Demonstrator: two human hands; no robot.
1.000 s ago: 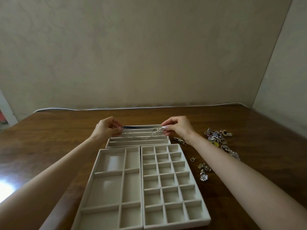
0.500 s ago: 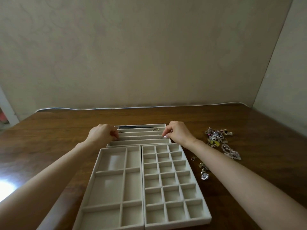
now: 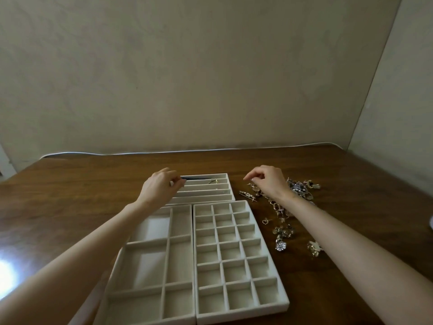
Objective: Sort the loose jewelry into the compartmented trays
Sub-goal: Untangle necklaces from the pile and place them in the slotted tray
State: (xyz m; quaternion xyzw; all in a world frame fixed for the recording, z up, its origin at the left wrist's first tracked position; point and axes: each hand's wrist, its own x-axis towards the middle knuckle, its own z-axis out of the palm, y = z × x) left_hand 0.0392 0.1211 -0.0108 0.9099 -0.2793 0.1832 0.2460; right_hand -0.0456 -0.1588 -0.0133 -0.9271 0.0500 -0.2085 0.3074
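Three beige trays sit on the wooden table. The far slotted tray (image 3: 203, 197) holds a dark blue piece (image 3: 196, 177) and a gold hook earring (image 3: 213, 181). My left hand (image 3: 159, 187) pinches a thin chain at that tray's left end; the chain itself hardly shows. My right hand (image 3: 269, 181) hovers with loosely curled fingers over the loose jewelry pile (image 3: 302, 188), holding nothing. The near left tray (image 3: 167, 254) has large compartments and the near right tray (image 3: 219, 242) has a small grid. No jewelry shows in either near tray.
Stray pieces lie right of the grid tray: a brooch (image 3: 247, 195), a heart pendant (image 3: 264, 221), a sparkly flower (image 3: 280, 246) and a gold piece (image 3: 314, 248). A white cable (image 3: 187, 151) runs along the table's back edge, under the wall. Glare (image 3: 7, 273) marks the left side.
Both hands lowered the stretched chain into the slotted tray. My right hand then let go and moved right over the jewelry pile. My left hand stayed at the tray's left end.
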